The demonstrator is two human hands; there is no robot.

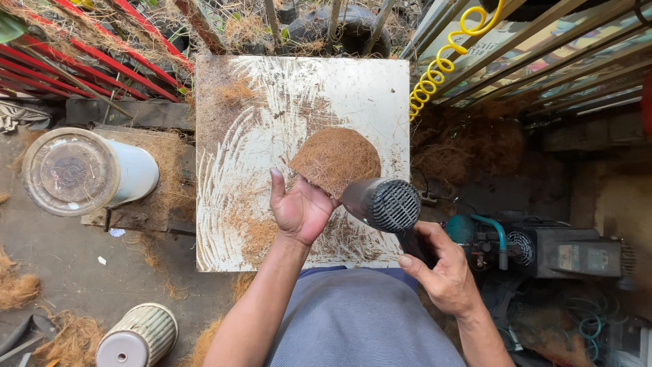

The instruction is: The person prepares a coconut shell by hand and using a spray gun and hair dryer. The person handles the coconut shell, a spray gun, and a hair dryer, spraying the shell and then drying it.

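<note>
The counter [272, 88] lies open across its far half and left side, strewn only with loose fibre. Near the front, the fibre dome [336, 160] and the blower [380, 204] crowd the middle. To the left stands a white bucket [88, 171]; right, a yellow coiled hose [441, 64] hangs by the edge, and a compressor [543, 248] fills the floor.

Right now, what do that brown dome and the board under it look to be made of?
Brown dome: matted coconut-like fibre, rough and hairy, with loose strands. Board: seemingly white-coated wood or laminate, its matte surface scraped in curved streaks and strewn with fibre.
</note>
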